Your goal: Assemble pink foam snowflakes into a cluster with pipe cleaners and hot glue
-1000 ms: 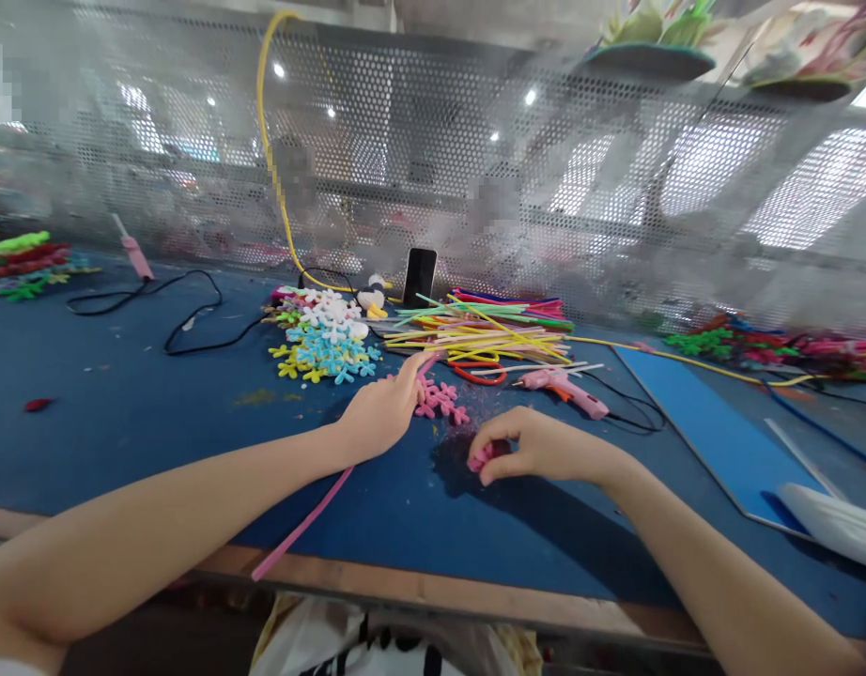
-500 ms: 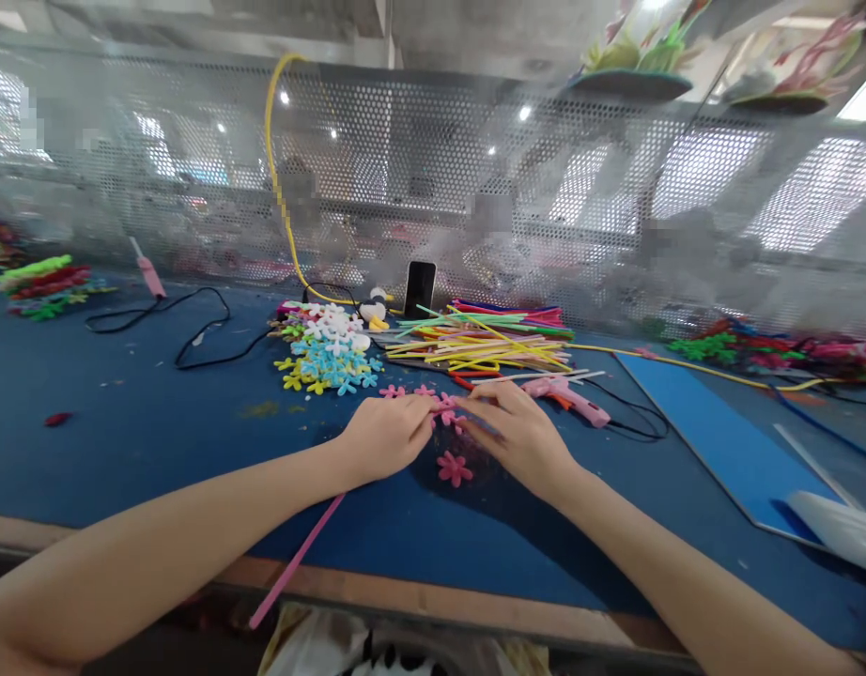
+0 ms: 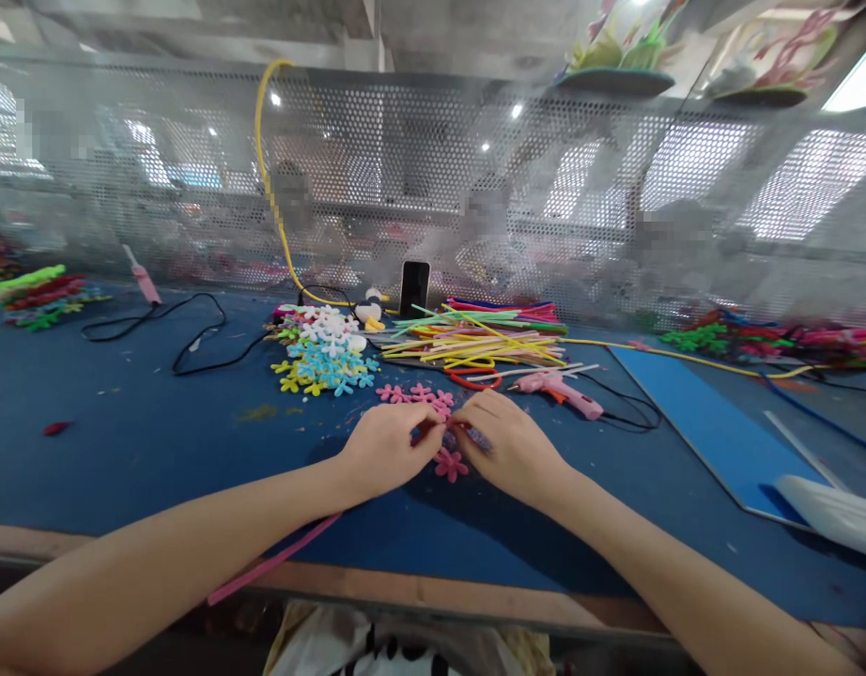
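Note:
A long pink pipe cleaner (image 3: 278, 560) runs from my left hand (image 3: 391, 449) under the forearm and out past the table's front edge. My left thumb and fingers pinch it near its other end. Meeting them fingertip to fingertip, my right hand (image 3: 510, 446) is closed in a pinch on the same pipe cleaner; the exact bend between the fingers is hidden. Just below the fingertips lies a pink pipe-cleaner flower (image 3: 450, 465). More pink flowers (image 3: 415, 394) rest behind my hands, partly covered by them.
White, blue and yellow flowers (image 3: 324, 347) are heaped at left, with loose pipe cleaners (image 3: 475, 333) to their right. A pink glue gun (image 3: 564, 390) lies beside orange-handled scissors (image 3: 475, 378). A phone (image 3: 414, 288) stands behind. A blue board (image 3: 707, 427) is at right.
My right fingers have closed in from a looser spread to a pinch against the left fingertips. The pipe cleaner's free end has swung left and up.

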